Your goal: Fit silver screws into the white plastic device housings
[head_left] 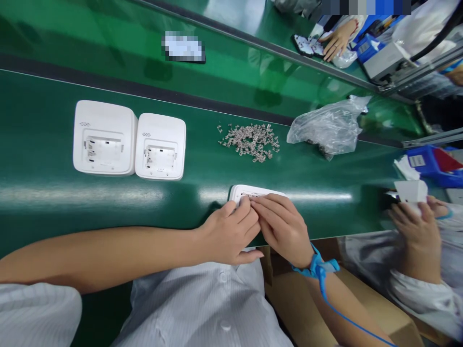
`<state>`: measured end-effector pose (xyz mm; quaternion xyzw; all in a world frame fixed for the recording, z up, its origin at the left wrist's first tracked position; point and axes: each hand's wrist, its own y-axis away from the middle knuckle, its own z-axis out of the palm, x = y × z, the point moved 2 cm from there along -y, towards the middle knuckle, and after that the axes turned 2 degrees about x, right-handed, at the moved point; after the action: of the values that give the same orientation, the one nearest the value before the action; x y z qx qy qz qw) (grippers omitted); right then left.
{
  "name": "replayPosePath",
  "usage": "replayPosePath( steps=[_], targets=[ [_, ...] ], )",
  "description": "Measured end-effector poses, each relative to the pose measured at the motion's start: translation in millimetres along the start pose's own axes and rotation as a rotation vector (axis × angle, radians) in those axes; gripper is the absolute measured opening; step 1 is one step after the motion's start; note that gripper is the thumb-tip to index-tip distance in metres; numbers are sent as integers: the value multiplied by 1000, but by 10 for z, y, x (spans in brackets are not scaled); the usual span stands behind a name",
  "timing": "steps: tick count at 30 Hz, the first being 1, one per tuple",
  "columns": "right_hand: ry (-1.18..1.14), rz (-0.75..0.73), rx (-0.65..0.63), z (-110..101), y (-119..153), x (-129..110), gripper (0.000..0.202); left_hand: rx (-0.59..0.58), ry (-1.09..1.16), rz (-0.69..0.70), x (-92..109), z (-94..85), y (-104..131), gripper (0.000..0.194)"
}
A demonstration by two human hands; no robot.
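A white plastic housing (237, 191) lies at the table's near edge, mostly covered by both hands. My left hand (233, 231) rests over its left part with the fingers bent down onto it. Against it, my right hand (284, 226), with a blue wrist strap, has its fingertips pinched together at the housing. Whatever is between the fingertips is too small to name. Beyond the hands lies a loose pile of small metal pieces (253, 140). Two white housings with open recesses, a larger one (104, 113) and a smaller one (162, 127), stand side by side at the left.
A clear plastic bag (329, 125) lies right of the metal pile. A phone (184, 48) is on the far ledge. At the right, another person's hands hold a white part (412, 192) near a blue bin (430, 164). Another hand (340, 41) shows at the top right.
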<state>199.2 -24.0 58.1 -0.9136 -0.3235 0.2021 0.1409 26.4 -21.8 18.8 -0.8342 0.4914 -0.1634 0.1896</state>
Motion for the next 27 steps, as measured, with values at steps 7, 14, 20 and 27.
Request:
replayPosePath(
  steps=[7,14,20,27],
  targets=[
    [163,202,57,-14,-228,75,11,-12,-36,10,25,-19,29,63],
    [133,243,10,35,-346,150,7,18,-20,-25,6,-14,11,63],
    [147,227,-2,75,-404,110,2,45,11,-55,34,1,-2,63],
    [153,111,88,-56,-337,153,18,-48,110,226,-228,-22,-95,64]
  ],
)
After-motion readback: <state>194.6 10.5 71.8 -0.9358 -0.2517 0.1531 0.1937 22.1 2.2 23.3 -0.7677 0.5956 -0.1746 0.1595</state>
